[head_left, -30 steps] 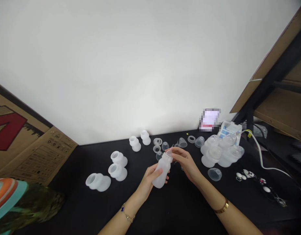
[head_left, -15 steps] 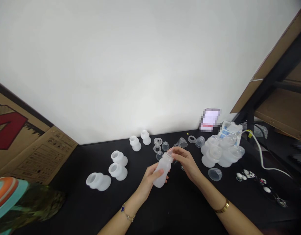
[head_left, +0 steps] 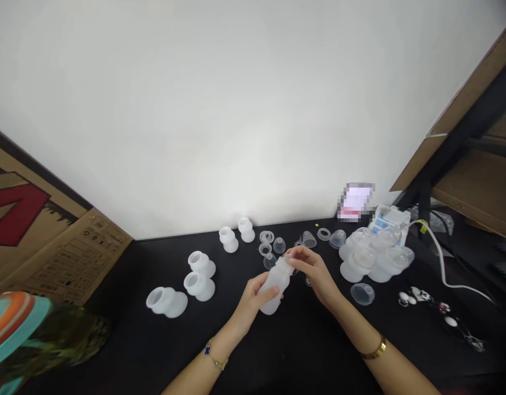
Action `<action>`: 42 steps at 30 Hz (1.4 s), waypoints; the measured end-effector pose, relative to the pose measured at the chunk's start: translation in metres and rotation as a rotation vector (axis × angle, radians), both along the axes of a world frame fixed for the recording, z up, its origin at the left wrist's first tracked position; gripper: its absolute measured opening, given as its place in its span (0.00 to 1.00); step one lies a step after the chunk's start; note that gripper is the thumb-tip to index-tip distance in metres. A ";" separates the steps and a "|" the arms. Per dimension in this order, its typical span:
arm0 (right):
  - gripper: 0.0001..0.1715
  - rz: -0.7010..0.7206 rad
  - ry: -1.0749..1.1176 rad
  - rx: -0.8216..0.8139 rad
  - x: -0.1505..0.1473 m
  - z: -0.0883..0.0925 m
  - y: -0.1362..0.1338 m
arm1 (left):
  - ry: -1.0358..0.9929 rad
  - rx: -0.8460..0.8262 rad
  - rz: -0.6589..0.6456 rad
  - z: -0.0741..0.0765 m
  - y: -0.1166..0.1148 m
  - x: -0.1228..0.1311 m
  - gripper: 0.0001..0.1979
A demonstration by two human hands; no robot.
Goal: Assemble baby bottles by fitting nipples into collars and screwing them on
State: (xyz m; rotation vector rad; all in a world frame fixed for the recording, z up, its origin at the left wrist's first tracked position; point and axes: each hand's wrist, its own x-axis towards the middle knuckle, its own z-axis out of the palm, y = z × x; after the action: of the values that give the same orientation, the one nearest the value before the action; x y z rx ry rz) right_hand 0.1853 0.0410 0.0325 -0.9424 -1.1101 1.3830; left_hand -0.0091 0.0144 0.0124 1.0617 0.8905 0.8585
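My left hand (head_left: pixel 253 302) is wrapped round the body of a frosted white baby bottle (head_left: pixel 273 285), which leans with its mouth up and to the right. At that mouth, my right hand (head_left: pixel 312 269) pinches a small translucent nipple (head_left: pixel 288 256); its lower part is hidden by the fingers, so I cannot tell how it is seated. Just behind the bottle lie clear rings (head_left: pixel 265 249) and clear domed pieces (head_left: pixel 279 245). Several open frosted bottles (head_left: pixel 201 286) stand to the left of my hands.
Several capped bottles (head_left: pixel 376 258) cluster at the right, with a loose clear dome cap (head_left: pixel 362 294) before them. A phone (head_left: pixel 355 202) leans on the wall. A white cable (head_left: pixel 442 263), a beaded strap (head_left: pixel 445 312), a carton (head_left: pixel 96 241) and a large drink bottle (head_left: pixel 39 329) flank the table.
The view has shifted very slightly. My right fingers have edged closer over the bottle's mouth and cover more of the nipple; the left hand keeps its hold on the bottle.
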 end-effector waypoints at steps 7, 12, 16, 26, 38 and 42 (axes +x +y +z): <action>0.14 -0.013 -0.026 0.005 -0.001 0.001 0.000 | 0.031 0.057 0.006 0.000 0.002 -0.001 0.26; 0.13 0.013 -0.036 0.009 -0.001 0.004 0.000 | -0.010 0.012 0.001 0.002 0.001 -0.001 0.25; 0.14 0.049 -0.039 -0.003 0.001 0.005 -0.001 | -0.038 -0.001 0.001 0.008 -0.002 0.000 0.24; 0.14 0.060 -0.027 -0.007 0.002 0.003 -0.001 | -0.042 -0.014 -0.016 0.007 -0.001 0.000 0.24; 0.12 0.040 -0.026 -0.013 0.001 0.005 -0.002 | -0.023 0.028 -0.018 -0.001 0.000 -0.002 0.23; 0.12 0.029 -0.042 -0.008 0.001 0.004 0.000 | -0.010 0.032 -0.017 -0.001 0.002 -0.002 0.25</action>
State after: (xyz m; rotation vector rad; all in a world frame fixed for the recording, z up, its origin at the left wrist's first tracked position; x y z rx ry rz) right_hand 0.1867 0.0406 0.0364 -0.9677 -1.1546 1.3981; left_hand -0.0107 0.0160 0.0113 1.0904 0.8604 0.8665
